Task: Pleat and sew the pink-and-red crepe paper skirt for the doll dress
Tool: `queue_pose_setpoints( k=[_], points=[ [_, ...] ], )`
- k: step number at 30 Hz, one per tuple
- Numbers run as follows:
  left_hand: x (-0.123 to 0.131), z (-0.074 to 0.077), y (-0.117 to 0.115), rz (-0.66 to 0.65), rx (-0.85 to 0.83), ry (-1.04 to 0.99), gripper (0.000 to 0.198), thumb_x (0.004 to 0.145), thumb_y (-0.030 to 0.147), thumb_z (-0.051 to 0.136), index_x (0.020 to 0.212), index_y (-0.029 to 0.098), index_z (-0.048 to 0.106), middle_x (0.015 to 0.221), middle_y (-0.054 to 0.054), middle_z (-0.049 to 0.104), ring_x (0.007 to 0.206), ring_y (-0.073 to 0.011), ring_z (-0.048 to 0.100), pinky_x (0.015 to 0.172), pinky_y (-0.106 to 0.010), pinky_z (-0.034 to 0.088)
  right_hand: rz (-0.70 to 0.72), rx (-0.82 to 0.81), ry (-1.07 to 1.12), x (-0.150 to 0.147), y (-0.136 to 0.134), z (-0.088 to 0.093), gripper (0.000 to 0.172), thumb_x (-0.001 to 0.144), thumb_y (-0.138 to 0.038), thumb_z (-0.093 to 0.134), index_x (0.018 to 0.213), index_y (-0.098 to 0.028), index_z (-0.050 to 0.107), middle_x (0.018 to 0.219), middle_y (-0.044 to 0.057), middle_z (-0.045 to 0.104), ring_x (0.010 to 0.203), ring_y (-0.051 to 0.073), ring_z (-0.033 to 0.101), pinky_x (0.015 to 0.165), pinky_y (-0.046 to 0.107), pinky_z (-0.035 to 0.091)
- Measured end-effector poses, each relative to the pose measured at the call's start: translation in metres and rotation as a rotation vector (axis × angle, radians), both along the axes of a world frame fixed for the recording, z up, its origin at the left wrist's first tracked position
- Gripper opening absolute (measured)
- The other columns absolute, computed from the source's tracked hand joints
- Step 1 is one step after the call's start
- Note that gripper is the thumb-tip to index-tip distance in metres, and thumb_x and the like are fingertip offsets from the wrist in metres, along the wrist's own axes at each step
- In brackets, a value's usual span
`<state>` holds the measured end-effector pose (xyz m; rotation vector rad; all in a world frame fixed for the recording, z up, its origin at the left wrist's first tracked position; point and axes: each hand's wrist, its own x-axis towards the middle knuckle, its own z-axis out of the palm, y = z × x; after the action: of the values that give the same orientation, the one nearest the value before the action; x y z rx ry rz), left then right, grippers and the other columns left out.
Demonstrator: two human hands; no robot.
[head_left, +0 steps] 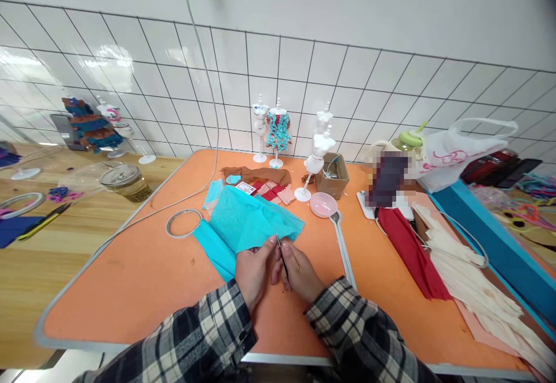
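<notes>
My right hand point(302, 273) is closed around a slim dark pointed tool point(284, 259) with a shiny tip, held between thumb and fingers; its exact kind is unclear. Beside it, my left hand point(252, 270) is closed, thumb against bent fingers, almost meeting the tool's tip. Whatever my left fingers pinch is too small or hidden to make out. Just beyond both hands, a turquoise crepe paper sheet point(243, 215) lies crumpled on the orange table point(143, 290). Red and pink strips point(275, 190) and a brown piece point(260, 174) lie behind the sheet.
Small white dress forms point(319, 148) stand near the tiled wall, one wearing turquoise ruffles point(278, 131). A tape roll point(183, 223) sits left, a pink bowl point(322, 204) and long grey strip point(344, 250) right. Farther right are a cardboard box point(332, 177), red fabric point(412, 252) and cream fabric point(473, 278).
</notes>
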<state>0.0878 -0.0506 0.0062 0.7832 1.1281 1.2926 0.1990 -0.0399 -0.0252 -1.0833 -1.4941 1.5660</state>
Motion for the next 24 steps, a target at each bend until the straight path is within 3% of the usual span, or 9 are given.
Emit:
queue_pose_setpoints(
  k=[6, 11, 16, 24],
  points=[
    [0.003, -0.006, -0.001, -0.053, 0.011, -0.066, 0.053, 0.084, 0.06, 0.067, 0.053, 0.017, 0.059, 0.035, -0.003, 0.054, 0.031, -0.0175, 0.052, 0.039, -0.029, 0.046, -0.009, -0.089, 0.027, -0.001, 0.001, 0.0, 0.066, 0.087, -0.088, 0.025, 0.082, -0.024, 0.04, 0.046, -0.006, 0.051, 0.032, 0.01, 0.037, 0.034, 0.022, 0.027],
    [0.002, -0.005, -0.003, -0.057, 0.017, -0.079, 0.054, 0.082, 0.061, 0.069, 0.051, 0.018, 0.061, 0.038, -0.005, 0.057, 0.038, -0.0191, 0.056, 0.046, -0.032, 0.051, 0.018, -0.067, 0.035, 0.003, 0.002, -0.002, 0.059, 0.091, -0.082, 0.03, 0.082, -0.025, 0.04, 0.044, -0.007, 0.047, 0.033, 0.01, 0.034, 0.034, 0.022, 0.027],
    [-0.002, -0.002, -0.003, 0.062, 0.019, 0.038, 0.05, 0.077, 0.056, 0.077, 0.048, 0.019, 0.06, 0.042, -0.004, 0.059, 0.043, -0.0174, 0.056, 0.052, -0.031, 0.049, 0.071, -0.071, 0.005, 0.01, 0.005, 0.0, 0.057, 0.094, -0.078, 0.027, 0.085, -0.024, 0.042, 0.045, -0.007, 0.049, 0.032, 0.01, 0.034, 0.034, 0.023, 0.025],
    [-0.003, 0.001, -0.003, 0.2, 0.052, 0.047, 0.038, 0.069, 0.043, 0.086, 0.052, 0.019, 0.062, 0.048, -0.001, 0.061, 0.051, -0.0167, 0.055, 0.059, -0.031, 0.048, 0.075, -0.063, -0.018, 0.013, 0.007, 0.001, 0.058, 0.093, -0.079, 0.029, 0.086, -0.024, 0.043, 0.046, -0.007, 0.051, 0.033, 0.01, 0.036, 0.035, 0.022, 0.027]
  ],
)
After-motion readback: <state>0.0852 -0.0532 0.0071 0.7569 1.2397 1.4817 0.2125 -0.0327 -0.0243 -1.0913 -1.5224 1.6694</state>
